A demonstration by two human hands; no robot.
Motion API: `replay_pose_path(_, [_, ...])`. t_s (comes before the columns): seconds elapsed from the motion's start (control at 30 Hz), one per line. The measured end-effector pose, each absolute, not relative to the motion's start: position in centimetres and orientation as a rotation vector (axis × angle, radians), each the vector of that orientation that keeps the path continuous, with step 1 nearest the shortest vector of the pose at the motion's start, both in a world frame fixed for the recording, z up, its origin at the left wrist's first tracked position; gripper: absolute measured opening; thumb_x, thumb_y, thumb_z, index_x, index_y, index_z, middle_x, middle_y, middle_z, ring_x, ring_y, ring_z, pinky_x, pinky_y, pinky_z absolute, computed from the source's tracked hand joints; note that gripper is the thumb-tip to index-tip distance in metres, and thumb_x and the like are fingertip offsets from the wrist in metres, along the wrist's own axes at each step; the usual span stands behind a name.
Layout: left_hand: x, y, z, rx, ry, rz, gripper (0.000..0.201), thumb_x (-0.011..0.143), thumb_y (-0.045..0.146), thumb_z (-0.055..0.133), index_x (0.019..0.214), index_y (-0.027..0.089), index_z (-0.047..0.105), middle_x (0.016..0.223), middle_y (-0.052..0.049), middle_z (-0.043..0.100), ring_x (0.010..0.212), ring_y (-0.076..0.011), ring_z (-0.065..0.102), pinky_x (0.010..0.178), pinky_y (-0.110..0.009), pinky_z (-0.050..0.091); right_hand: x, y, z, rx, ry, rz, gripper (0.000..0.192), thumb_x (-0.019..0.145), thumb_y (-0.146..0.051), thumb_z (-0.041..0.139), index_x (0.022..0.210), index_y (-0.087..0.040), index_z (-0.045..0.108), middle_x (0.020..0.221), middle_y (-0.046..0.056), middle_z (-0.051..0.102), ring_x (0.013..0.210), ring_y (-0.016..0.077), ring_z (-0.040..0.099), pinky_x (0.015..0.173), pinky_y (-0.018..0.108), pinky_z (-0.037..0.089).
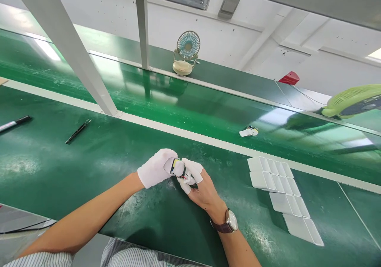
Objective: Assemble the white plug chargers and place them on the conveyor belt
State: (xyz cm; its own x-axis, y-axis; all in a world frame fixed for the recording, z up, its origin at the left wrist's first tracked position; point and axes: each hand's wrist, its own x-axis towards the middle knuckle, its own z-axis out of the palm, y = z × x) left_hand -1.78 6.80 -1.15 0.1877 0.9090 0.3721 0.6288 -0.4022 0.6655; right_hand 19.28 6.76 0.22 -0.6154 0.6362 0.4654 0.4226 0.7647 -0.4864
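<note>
My left hand [156, 167], in a white glove, and my right hand [198, 187], with white finger cots and a wristwatch, meet over the green worktop [89, 167]. Together they hold a small white part [176, 166] with a yellow and black patch and thin red and black wires. The fingers of both hands pinch it from either side. Much of the part is hidden by the fingers.
Rows of white shells [281, 187] lie to the right. Another small white part [249, 131] rests on the conveyor belt [178, 100]. Black tweezers [78, 131] and a pen [14, 123] lie at left. A small fan [186, 53] and a green fan [354, 100] stand beyond.
</note>
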Motion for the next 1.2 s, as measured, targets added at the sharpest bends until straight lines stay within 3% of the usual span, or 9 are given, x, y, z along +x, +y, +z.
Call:
replay_pose_path(0.13, [-1.7, 6.7, -2.1, 2.131, 1.383, 1.084, 0.024, 0.076, 0.015, 0.066, 0.099, 0.023, 0.062, 0.097, -0.006, 0.067, 0.094, -0.0223, 0.066, 0.085, -0.036, 0.057, 18.9, 6.8, -0.4, -0.791, -2.333, 0.434, 0.064, 0.094, -0.019, 0.058, 0.152, -0.024, 0.032, 0.126, 0.015, 0.064, 0.119, 0.0294, 0.060, 0.097, 0.047, 0.056])
replay_pose_path(0.3, [-1.9, 6.4, -2.6, 2.219, 1.143, 1.194, 0.051, 0.078, 0.014, 0.067, 0.126, 0.022, 0.053, 0.113, -0.010, 0.066, 0.109, -0.0252, 0.064, 0.094, -0.044, 0.055, 19.3, 6.7, -0.5, -0.924, -2.247, 0.514, 0.063, 0.090, -0.036, 0.067, 0.147, -0.025, 0.040, 0.120, 0.014, 0.065, 0.108, 0.0301, 0.065, 0.090, 0.047, 0.058])
replay_pose_path(0.4, [-2.3, 6.3, -2.3, 2.193, 1.181, 1.134, 0.040, 0.081, 0.022, 0.071, 0.119, 0.024, 0.060, 0.109, -0.008, 0.070, 0.108, -0.0257, 0.064, 0.094, -0.045, 0.054, 19.9, 6.5, -0.1, -0.944, -2.157, 0.602, 0.068, 0.090, -0.049, 0.065, 0.148, -0.025, 0.038, 0.114, 0.012, 0.067, 0.102, 0.0298, 0.066, 0.089, 0.050, 0.057])
replay_pose_path(0.53, [-2.9, 6.2, -1.8, 1.985, 1.290, 1.040, 0.031, 0.081, 0.032, 0.074, 0.110, 0.024, 0.068, 0.102, -0.007, 0.072, 0.097, -0.0229, 0.066, 0.086, -0.039, 0.057, 19.8, 6.6, 0.0, -1.003, -2.030, 0.674, 0.038, 0.103, -0.029, 0.042, 0.140, -0.027, 0.049, 0.112, 0.009, 0.070, 0.104, 0.0243, 0.067, 0.094, 0.046, 0.056])
replay_pose_path(0.73, [-3.3, 5.9, -1.3, 1.662, 1.362, 0.936, 0.049, 0.083, 0.041, 0.068, 0.128, 0.024, 0.061, 0.117, -0.007, 0.070, 0.084, -0.0183, 0.068, 0.079, -0.035, 0.060, 19.0, 7.2, -0.6, -0.845, -2.189, 0.648, 0.036, 0.097, -0.020, 0.052, 0.132, -0.028, 0.057, 0.139, 0.011, 0.057, 0.126, 0.0245, 0.058, 0.103, 0.044, 0.053])
replay_pose_path(0.93, [-3.4, 6.2, -0.4, 1.426, 1.335, 0.954, 0.045, 0.092, 0.047, 0.054, 0.128, 0.022, 0.061, 0.121, -0.006, 0.072, 0.108, -0.0228, 0.068, 0.095, -0.036, 0.057, 19.0, 7.4, -1.4, -0.797, -2.343, 0.455, 0.041, 0.096, -0.019, 0.058, 0.134, -0.034, 0.058, 0.136, 0.011, 0.057, 0.120, 0.0254, 0.060, 0.095, 0.044, 0.058])
replay_pose_path(1.2, [-3.0, 6.7, -0.5, 1.402, 1.403, 0.920, 0.038, 0.090, 0.040, 0.055, 0.122, 0.021, 0.064, 0.125, -0.005, 0.070, 0.116, -0.0236, 0.065, 0.098, -0.036, 0.056, 18.2, 7.5, -1.5, -0.844, -2.354, 0.413, 0.030, 0.098, -0.021, 0.052, 0.124, -0.028, 0.066, 0.135, 0.012, 0.060, 0.107, 0.0221, 0.067, 0.086, 0.037, 0.061])
